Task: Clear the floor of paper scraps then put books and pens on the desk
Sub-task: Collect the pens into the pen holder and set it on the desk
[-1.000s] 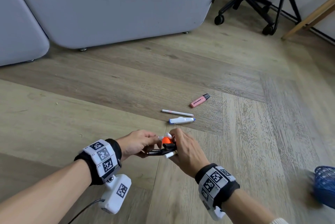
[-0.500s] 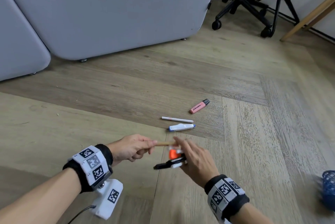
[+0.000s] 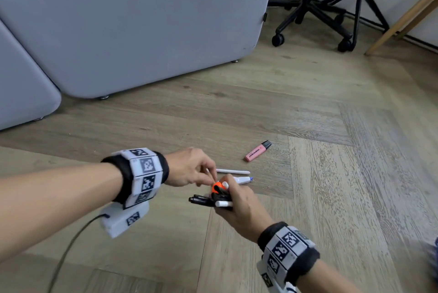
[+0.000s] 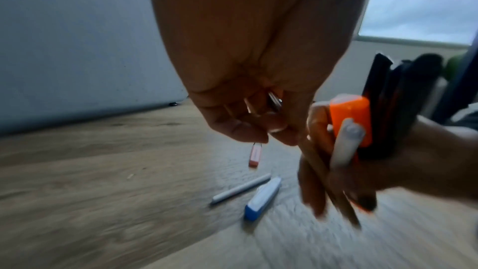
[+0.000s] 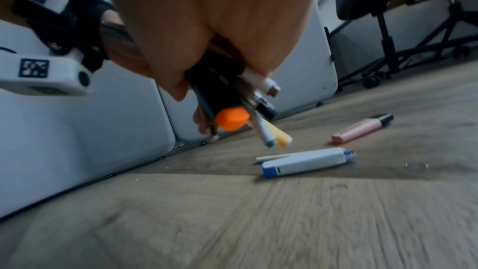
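My right hand [image 3: 231, 198] grips a bundle of pens [image 3: 219, 194] just above the wooden floor; an orange cap [image 5: 231, 121] and black and white barrels stick out of it. My left hand [image 3: 209, 180] is close against it and pinches the top of a wooden pencil [image 4: 319, 164], whose shaft runs down into the bundle. Just beyond the hands, three things lie on the floor: a thin white pen [image 3: 233, 171], a white pen with a blue end [image 3: 243, 180], and a pink highlighter [image 3: 257, 151].
Grey upholstered panels [image 3: 142, 27] stand along the back left on small feet. A black chair base with castors [image 3: 315, 15] and a slanted wooden leg [image 3: 403, 20] are at the back right. A blue basket [image 3: 435, 257] shows at the right edge.
My left hand has risen and moved right with the pencil, from slightly apart to right against the bundle. The right hand keeps its grip on the pens.
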A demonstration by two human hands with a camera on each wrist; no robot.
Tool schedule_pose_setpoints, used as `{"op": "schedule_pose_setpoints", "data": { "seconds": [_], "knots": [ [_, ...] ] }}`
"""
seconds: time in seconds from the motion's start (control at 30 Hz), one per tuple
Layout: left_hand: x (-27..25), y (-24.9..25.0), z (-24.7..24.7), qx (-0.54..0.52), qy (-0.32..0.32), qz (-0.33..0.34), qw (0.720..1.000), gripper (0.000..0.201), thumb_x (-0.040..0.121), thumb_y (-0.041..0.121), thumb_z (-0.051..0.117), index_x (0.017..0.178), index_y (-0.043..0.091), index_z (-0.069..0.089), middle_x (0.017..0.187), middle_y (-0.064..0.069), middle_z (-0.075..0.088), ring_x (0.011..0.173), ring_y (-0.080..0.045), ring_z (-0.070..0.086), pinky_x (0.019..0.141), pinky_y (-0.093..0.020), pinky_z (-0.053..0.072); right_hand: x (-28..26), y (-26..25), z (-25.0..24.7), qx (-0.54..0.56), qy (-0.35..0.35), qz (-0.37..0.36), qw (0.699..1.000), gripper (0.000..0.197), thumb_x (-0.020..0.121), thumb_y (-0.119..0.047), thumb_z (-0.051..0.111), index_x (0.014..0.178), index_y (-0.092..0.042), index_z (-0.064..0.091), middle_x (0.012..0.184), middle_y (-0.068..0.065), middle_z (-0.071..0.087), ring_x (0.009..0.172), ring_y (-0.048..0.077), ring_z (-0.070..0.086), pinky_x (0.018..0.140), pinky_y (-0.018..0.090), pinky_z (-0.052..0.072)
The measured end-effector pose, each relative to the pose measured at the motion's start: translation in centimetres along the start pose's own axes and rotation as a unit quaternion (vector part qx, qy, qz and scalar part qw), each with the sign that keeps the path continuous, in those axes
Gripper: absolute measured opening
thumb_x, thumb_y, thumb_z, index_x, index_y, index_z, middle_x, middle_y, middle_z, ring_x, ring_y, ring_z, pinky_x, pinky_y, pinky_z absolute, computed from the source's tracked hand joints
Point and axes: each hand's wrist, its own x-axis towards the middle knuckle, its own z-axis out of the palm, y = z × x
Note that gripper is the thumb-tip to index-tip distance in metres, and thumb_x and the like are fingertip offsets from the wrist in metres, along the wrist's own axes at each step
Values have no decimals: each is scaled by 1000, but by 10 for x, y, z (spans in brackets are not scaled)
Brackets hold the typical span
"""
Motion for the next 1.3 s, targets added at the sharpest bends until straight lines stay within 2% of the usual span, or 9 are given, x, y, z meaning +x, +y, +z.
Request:
{"op": "schedule_pose_setpoints", "data": {
  "seconds": [0.1, 0.2, 0.4, 0.57, 0.73, 0.93, 1.07, 1.17, 1.3],
  "knots": [
    [40, 1, 17, -2, 81, -14, 997, 18, 85, 39, 68, 95, 24, 65, 76, 13, 62, 67, 5, 56, 64, -13, 44, -6, 16, -2, 15, 27, 99, 995, 36, 80, -16, 65, 105, -25, 41, 80, -10, 63, 71, 14, 57, 59, 31, 41],
    [77, -18, 40, -3, 165, -98, 981, 28, 88, 43, 60, 107, 23, 55, 103, 4, 63, 95, -17, 60, 86, -31, 47, -22, 47, -17, -6, 76, 217, 973, 26, 81, -23, 67, 103, -26, 53, 77, -7, 66, 69, 15, 60, 63, 35, 47],
    [113, -56, 70, 180, 101, -166, 964, 31, 89, 35, 59, 113, 17, 49, 117, -7, 45, 111, -28, 52, 87, -37, 43, -57, 86, -49, 180, 164, 376, 894, 18, 86, -14, 64, 75, -3, 57, 56, 6, 63, 51, 20, 63, 55, 41, 52],
    [124, -67, 58, 99, 75, -126, 984, 20, 94, 37, 53, 79, 25, 46, 84, 0, 64, 77, -24, 62, 74, -36, 49, -58, 85, -52, 132, 177, 359, 907, 21, 88, -25, 65, 82, -5, 64, 67, 10, 68, 59, 20, 68, 51, 26, 50],
    [116, -36, 24, 32, 141, 2, 989, 13, 92, 30, 59, 82, 24, 65, 71, 6, 62, 62, -9, 51, 60, -23, 39, -33, 80, -62, -53, 233, 259, 936, 22, 85, -29, 66, 73, -23, 49, 55, -6, 49, 50, 11, 46, 48, 27, 35],
    [129, 16, 42, -201, 115, 39, 972, 9, 88, 13, 64, 82, 10, 71, 54, 11, 62, 49, -6, 56, 51, -16, 44, 3, 81, -68, -35, 154, 183, 970, 23, 83, -28, 70, 91, -21, 50, 73, -8, 58, 63, 9, 54, 58, 30, 45],
    [161, 31, 56, -342, 146, 16, 928, 14, 92, 24, 61, 95, 10, 65, 87, -8, 70, 70, -15, 65, 62, -26, 51, -8, 94, -66, 75, 185, 269, 942, 26, 86, -23, 66, 101, -31, 46, 74, -7, 59, 57, 6, 55, 52, 27, 44],
    [190, 22, 72, -144, 187, -25, 971, 22, 94, 38, 54, 114, 32, 60, 111, -3, 60, 98, -16, 59, 85, -28, 48, -35, 103, -75, 93, 183, 346, 915, 13, 85, -26, 66, 91, -22, 56, 63, -6, 58, 53, 11, 56, 50, 32, 47],
    [212, 12, 95, 78, 108, -70, 989, 47, 92, 44, 53, 138, 46, 43, 155, -3, 24, 141, -25, 22, 112, -43, 25, -73, 105, -86, 117, 182, 398, 892, 24, 86, -21, 64, 67, -15, 51, 54, -1, 56, 51, 16, 62, 48, 34, 50]
  ]
}}
